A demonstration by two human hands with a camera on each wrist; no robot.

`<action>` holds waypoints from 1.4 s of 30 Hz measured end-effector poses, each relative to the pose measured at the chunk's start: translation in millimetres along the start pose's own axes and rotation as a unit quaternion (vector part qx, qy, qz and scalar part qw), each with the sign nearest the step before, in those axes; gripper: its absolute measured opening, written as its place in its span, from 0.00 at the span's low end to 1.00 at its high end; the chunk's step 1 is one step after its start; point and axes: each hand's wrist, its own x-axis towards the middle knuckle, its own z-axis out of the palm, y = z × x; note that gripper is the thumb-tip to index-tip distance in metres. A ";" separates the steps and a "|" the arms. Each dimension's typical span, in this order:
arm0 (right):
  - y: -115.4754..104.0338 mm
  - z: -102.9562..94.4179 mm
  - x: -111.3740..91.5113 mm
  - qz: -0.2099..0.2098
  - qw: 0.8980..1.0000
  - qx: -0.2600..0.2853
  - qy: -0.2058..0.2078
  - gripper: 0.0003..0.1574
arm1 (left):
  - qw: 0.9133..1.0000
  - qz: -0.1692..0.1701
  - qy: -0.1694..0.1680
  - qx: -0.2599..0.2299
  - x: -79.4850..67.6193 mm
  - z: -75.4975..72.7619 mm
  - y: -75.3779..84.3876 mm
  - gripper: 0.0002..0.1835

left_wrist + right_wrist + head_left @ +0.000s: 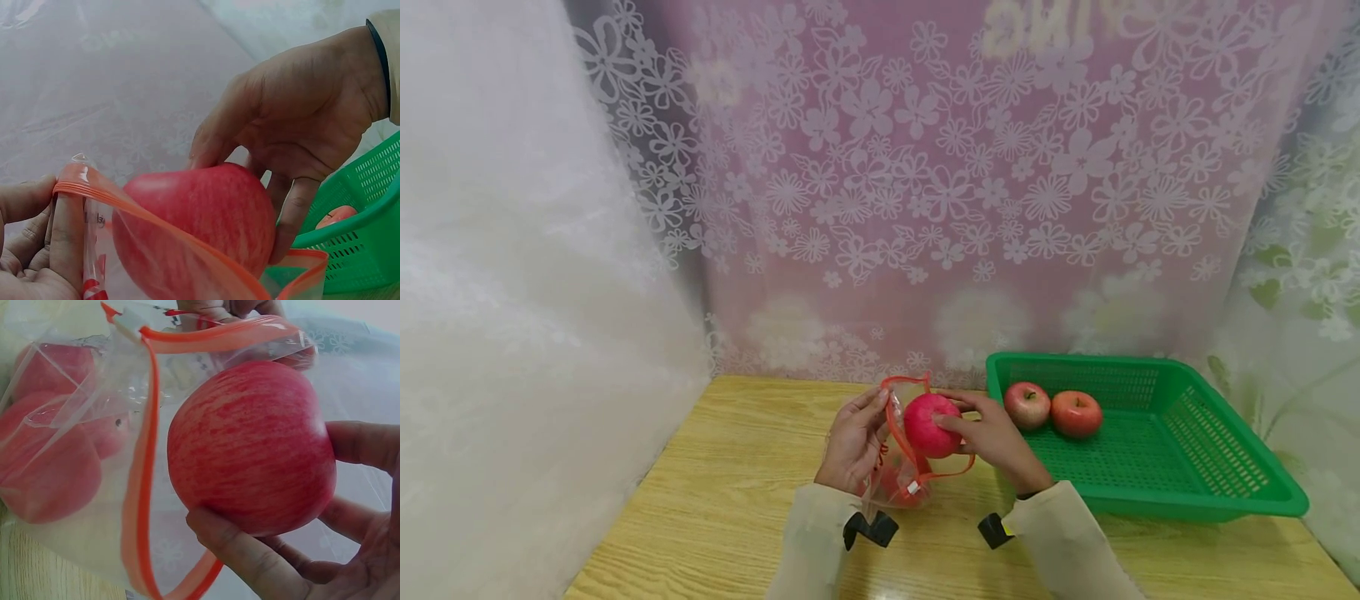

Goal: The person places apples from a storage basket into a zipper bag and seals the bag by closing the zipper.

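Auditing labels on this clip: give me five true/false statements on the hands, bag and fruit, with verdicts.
1. The right hand holds a round red apple. True.
2. The left hand grips a basket. False: it pinches the orange-edged clear plastic bag.
3. The bag is empty. False: red apples inside the bag show through it.
4. The rectangular green plastic basket holds two reddish round apples. True.
5. The held apple lies at the bag's bottom. False: it is at the open mouth.

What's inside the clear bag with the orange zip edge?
At least two red apples show through the clear bag; they overlap, so the exact count is hidden. The right hand holds a separate apple at the bag's mouth.
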 end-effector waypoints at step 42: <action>5.9 12.6 13.3 -0.016 0.999 -0.009 0.035 0.28 | 1.000 0.011 0.004 -0.009 -1.1 -3.2 2.7 0.13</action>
